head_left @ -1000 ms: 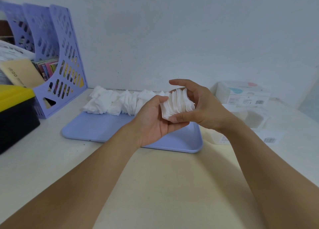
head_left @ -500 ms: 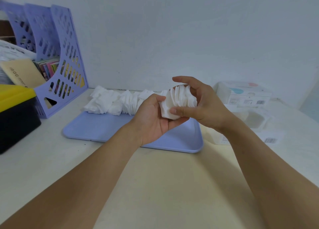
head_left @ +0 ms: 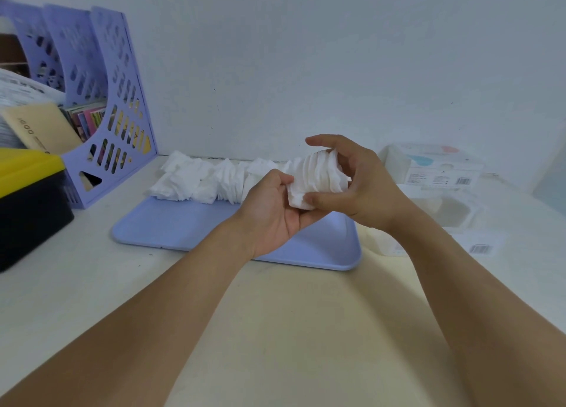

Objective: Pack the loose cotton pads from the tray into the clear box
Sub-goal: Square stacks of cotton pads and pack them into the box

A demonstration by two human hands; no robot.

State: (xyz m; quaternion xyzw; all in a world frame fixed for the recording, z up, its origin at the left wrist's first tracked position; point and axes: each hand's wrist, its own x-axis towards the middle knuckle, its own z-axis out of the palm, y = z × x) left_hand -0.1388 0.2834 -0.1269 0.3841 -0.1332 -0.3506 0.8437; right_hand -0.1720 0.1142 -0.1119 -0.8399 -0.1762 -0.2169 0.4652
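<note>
Both bare forearms reach forward and angle inward so the hands meet in front of the body. The left hand [head_left: 272, 210] lies palm up, its thumb pressed on the near end of a stack of pads [head_left: 317, 180] and its fingers curled beneath it. The right hand [head_left: 358, 186], just beside it and slightly higher, curls over the stack from the far side, index finger arched across the top and thumb pinching the lower edge.
</note>
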